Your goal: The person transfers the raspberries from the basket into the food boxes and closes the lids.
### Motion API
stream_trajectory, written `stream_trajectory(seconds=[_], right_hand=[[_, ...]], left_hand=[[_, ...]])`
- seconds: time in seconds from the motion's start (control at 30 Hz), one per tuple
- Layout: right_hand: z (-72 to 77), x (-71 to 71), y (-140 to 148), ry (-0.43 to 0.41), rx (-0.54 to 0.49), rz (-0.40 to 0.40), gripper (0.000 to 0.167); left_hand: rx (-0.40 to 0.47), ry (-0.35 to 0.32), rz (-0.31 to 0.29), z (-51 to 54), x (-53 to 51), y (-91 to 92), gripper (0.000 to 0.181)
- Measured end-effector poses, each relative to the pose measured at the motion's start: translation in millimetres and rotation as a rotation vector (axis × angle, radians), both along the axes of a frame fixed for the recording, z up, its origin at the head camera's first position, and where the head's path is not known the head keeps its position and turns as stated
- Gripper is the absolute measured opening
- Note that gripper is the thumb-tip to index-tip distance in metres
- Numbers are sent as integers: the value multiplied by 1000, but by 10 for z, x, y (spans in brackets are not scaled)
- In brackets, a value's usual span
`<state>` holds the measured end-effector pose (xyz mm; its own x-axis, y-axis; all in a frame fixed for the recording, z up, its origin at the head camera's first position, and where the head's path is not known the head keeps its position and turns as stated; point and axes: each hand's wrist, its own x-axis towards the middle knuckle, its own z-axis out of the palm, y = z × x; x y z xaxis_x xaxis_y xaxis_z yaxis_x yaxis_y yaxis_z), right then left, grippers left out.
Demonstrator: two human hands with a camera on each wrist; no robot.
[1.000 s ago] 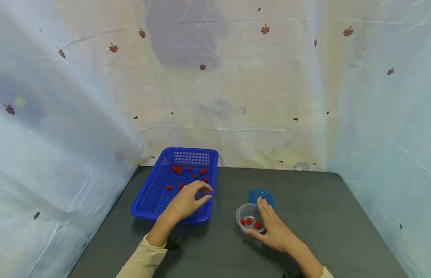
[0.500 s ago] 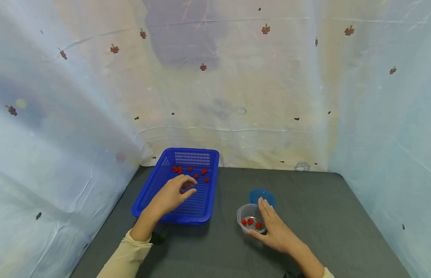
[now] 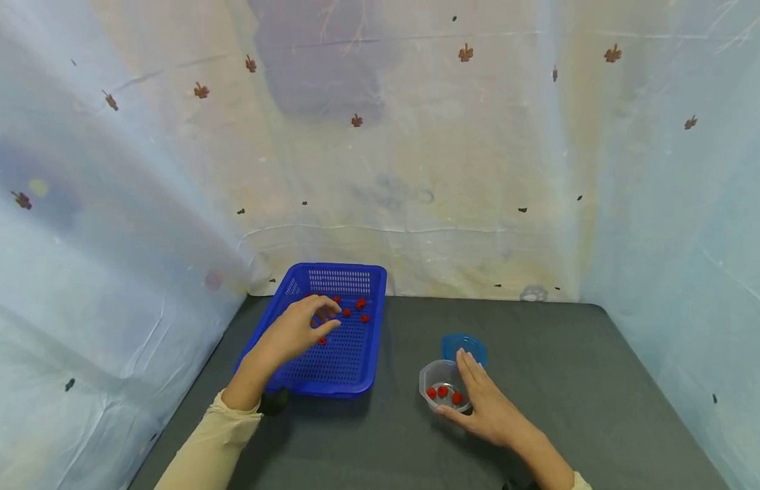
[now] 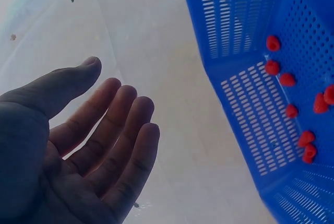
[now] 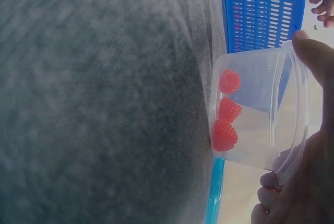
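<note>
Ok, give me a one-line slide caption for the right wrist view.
Three red raspberries in a clear tub, the right hand gripping its rim, with a blue basket beyond.

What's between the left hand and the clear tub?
From the left hand to the clear tub, the head view shows part of the blue basket, then a strip of bare dark tabletop.

Basket [image 3: 337, 367] left on table [image 3: 558, 381]; tub [image 3: 437, 371] right (three raspberries [image 3: 443, 391] inside), lid [image 3: 464, 345] behind.
</note>
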<state>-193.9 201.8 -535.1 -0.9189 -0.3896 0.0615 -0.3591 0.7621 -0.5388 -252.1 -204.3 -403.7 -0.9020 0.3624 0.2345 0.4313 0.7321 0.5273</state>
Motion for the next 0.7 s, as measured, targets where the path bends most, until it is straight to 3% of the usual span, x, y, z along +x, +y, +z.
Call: stream_trajectory(seconds=[0.27,0.7], right_hand=[[8,6,0,-2,1,-2,118],[-14,-9,-5,16,3,8,117]], left_hand=[[-57,9,20,53,-164,-27,26],[-58,-23,-32,11,-532,-81,23]])
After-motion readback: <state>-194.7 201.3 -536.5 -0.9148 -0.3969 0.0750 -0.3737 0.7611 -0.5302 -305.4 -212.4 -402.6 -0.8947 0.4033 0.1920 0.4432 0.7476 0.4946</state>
